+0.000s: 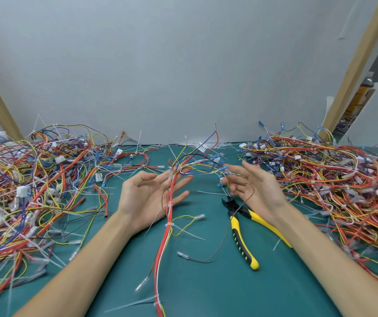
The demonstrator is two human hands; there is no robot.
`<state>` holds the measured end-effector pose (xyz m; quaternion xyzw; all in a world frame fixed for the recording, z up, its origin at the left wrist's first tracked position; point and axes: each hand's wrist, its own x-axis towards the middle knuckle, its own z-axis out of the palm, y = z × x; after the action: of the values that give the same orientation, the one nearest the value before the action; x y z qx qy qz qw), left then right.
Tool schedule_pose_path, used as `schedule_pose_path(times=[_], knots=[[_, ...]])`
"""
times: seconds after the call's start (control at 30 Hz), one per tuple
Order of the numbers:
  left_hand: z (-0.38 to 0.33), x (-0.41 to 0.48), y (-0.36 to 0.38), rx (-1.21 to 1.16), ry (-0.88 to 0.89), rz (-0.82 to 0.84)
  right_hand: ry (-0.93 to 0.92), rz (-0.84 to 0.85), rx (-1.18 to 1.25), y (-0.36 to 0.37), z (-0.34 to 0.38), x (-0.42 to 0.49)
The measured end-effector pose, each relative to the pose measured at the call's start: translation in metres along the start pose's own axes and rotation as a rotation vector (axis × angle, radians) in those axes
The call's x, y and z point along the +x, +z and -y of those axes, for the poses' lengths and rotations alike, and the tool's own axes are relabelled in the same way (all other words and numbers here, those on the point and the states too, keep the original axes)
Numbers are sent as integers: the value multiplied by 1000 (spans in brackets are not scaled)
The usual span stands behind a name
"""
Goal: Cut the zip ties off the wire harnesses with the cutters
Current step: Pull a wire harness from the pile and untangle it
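Green mat (206, 294) flanked by wire heaps (34, 179). A red-and-white harness (167, 239) runs up the centre, draped across the open, palm-up left hand (151, 200). The right hand (258, 188) (fingers spread, gripping nothing) hovers just above the yellow cutters (237, 229), whose handles trail toward lower right. The nearest zip tie (169, 224) sits to their left.

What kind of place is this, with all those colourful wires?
Probably a workbench in a workshop or small factory: heaps of wire harnesses cover a green mat, and yellow-handled cutters lie ready.
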<state>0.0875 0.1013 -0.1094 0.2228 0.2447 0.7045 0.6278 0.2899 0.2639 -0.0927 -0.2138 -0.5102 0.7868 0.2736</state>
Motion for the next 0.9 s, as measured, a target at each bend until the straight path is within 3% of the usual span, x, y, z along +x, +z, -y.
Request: schedule_pose_path(times=[0.3, 0.6, 0.8, 0.9], knots=[[-4, 0, 10, -2, 51, -37, -39, -4, -565, 24, -7, 0], [-7, 3, 24, 41, 95, -80, 20, -3, -615, 36, 7, -4], [-13, 2, 35, 77, 125, -91, -113, -140, -1129, 38, 31, -11], [-15, 1, 41, 83, 133, -101, -321, -288, -1108, 47, 38, -19]])
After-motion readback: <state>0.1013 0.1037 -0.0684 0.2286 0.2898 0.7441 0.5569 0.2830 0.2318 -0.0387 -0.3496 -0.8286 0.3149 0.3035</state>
